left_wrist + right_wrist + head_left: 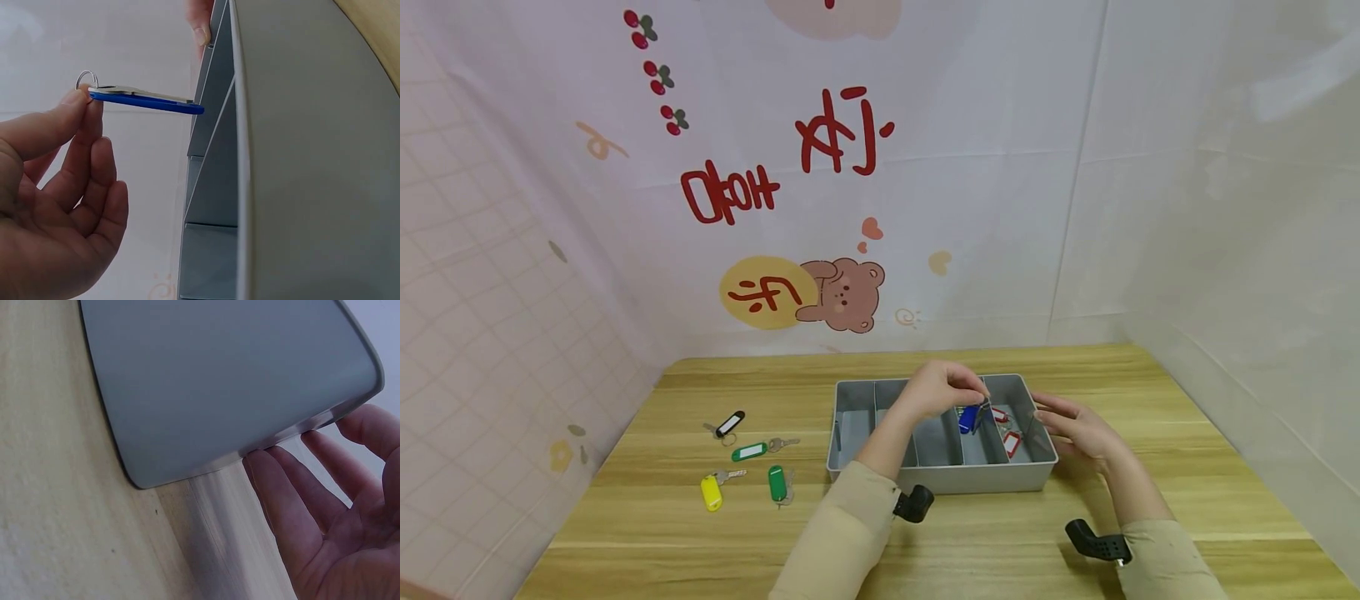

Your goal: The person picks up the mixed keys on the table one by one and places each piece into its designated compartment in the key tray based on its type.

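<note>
My left hand pinches a key with a blue tag between thumb and fingertips near its metal ring. The key hangs over a grey divided box, above the compartment left of the rightmost one. Another blue tag appears to lie in that compartment, partly behind the held key. Red-tagged keys lie in the rightmost compartment. My right hand rests against the box's right end, its fairly straight fingers touching the outer wall.
Left of the box, on the wooden table, lie keys with a black tag, a yellow tag, one green tag and a second green tag. A printed white cloth hangs behind the table.
</note>
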`<state>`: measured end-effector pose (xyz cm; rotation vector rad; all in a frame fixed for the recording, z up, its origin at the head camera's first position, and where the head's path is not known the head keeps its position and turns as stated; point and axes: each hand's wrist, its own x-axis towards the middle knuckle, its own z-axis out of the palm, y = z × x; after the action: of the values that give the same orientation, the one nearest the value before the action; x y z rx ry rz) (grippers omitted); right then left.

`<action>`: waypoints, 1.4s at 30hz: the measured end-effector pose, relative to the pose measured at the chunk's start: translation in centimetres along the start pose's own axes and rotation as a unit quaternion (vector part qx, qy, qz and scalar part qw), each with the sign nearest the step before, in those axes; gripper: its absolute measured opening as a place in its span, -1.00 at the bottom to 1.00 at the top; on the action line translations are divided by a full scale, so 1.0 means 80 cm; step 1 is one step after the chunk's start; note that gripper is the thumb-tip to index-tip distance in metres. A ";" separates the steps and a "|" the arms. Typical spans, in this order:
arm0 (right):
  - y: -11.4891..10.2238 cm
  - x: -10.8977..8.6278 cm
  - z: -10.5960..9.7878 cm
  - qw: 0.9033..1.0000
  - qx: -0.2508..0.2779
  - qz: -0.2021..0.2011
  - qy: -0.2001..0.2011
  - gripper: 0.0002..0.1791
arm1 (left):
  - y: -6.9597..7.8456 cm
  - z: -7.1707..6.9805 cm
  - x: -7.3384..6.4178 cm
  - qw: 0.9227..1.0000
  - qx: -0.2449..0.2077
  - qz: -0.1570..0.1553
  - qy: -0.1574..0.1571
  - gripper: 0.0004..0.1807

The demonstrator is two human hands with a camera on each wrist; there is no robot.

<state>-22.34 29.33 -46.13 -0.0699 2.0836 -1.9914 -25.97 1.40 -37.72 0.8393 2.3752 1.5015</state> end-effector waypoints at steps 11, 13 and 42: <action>0.003 0.001 -0.002 1.000 0.002 -0.002 -0.002 -0.29 | -0.012 0.007 0.007 1.000 0.022 -0.008 -0.001 -0.94; 0.003 0.001 -0.002 1.000 -0.001 -0.002 -0.002 -0.29 | -0.014 0.008 0.009 0.999 0.030 -0.011 -0.004 -0.95; -0.003 -0.002 0.003 1.000 0.017 0.001 -0.001 -0.28 | 0.002 -0.015 -0.003 0.997 0.073 -0.029 -0.007 -0.66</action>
<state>-22.20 29.12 -45.92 -0.0629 2.0479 -2.0236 -26.27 0.44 -37.02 0.8027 2.5003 1.3086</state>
